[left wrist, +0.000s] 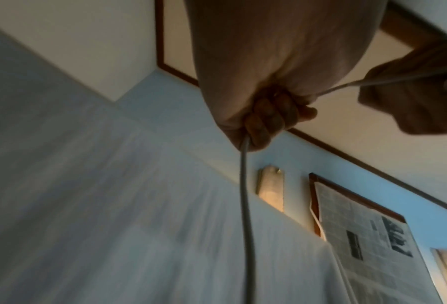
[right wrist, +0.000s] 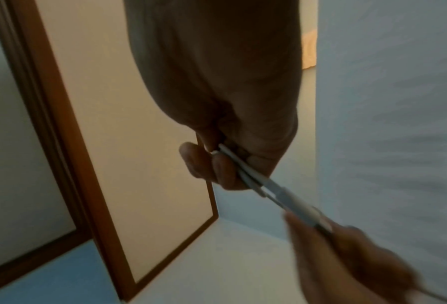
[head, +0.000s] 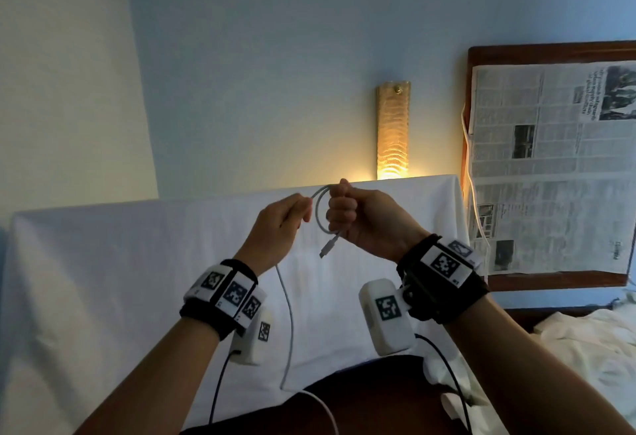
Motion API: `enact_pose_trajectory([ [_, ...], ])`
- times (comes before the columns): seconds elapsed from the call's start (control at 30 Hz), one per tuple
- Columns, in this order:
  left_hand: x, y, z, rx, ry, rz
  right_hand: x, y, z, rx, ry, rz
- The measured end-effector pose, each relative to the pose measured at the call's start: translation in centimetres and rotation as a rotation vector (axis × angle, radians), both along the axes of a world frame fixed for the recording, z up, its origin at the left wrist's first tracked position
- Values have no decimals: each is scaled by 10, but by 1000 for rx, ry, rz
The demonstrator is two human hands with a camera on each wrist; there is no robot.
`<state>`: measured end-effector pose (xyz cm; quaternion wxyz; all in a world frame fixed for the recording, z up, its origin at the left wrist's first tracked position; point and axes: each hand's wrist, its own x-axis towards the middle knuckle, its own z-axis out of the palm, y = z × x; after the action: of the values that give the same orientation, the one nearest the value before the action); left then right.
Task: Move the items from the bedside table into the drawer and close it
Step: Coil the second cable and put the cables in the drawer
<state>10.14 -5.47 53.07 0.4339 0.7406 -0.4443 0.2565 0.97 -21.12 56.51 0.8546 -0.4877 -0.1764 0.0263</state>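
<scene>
A white charging cable (head: 318,217) is held up in front of me, bent into a loop between both hands. My left hand (head: 289,216) grips one run of it, and the rest of the cable (left wrist: 245,205) hangs down from the fist. My right hand (head: 340,211) is curled round the coiled part, and a plug end (head: 328,248) dangles below it. In the right wrist view the right fingers (right wrist: 212,164) pinch the cable (right wrist: 243,170) where it runs toward the left hand (right wrist: 347,257). No bedside table or drawer is in view.
A white-covered bed or headboard (head: 103,279) fills the space below the hands. A lit wall lamp (head: 393,133) glows behind them. A wood-framed panel with newspaper (head: 550,166) and a white cord (head: 471,176) stand at the right. Crumpled white bedding (head: 592,341) lies at the lower right.
</scene>
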Motion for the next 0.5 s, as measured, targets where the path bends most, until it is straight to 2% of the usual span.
enact_pose_trajectory([
  [0.1,11,6,-42,-15,167,26,-1,-13,6,112,-43,22],
  [0.17,14,14,-69,13,236,78,-3,-25,11,137,-78,-69],
  [0.23,3,20,-81,137,248,63,-3,-32,13,68,-98,-198],
  [0.37,-55,12,-43,595,192,-185,5,-26,-1,-352,-180,-421],
  [0.43,-72,9,-13,625,108,-251,7,-22,-10,-489,-207,-449],
  [0.5,-75,12,12,497,31,-236,5,-17,-17,-565,-235,-427],
])
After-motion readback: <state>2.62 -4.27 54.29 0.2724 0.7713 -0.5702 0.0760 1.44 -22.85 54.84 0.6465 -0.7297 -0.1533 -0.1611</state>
